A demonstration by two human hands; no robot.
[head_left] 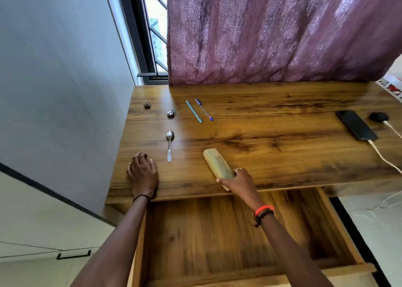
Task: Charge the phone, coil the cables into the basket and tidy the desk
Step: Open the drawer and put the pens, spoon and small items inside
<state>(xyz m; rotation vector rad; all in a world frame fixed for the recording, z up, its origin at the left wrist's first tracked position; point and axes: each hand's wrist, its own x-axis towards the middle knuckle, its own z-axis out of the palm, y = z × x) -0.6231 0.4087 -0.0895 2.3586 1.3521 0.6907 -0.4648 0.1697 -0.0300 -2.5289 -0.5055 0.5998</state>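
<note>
pens (194,111): 2 | spoon (170,145): 1 | phone (356,124): 1 | right hand (237,179) gripped 1 wooden box (217,162) | left hand (142,171) lay flat on surface (282,123)

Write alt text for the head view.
The right hand grips a pale oblong box at the front edge of a wooden desk, above an open drawer. The left hand rests beside a spoon; a phone plugged into a white cable lies far right.

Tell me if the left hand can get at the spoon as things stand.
Probably yes. The left hand rests on the desk holding nothing, just beside the spoon, with only bare desk between them. The right hand grips the wooden box, well clear.
</note>
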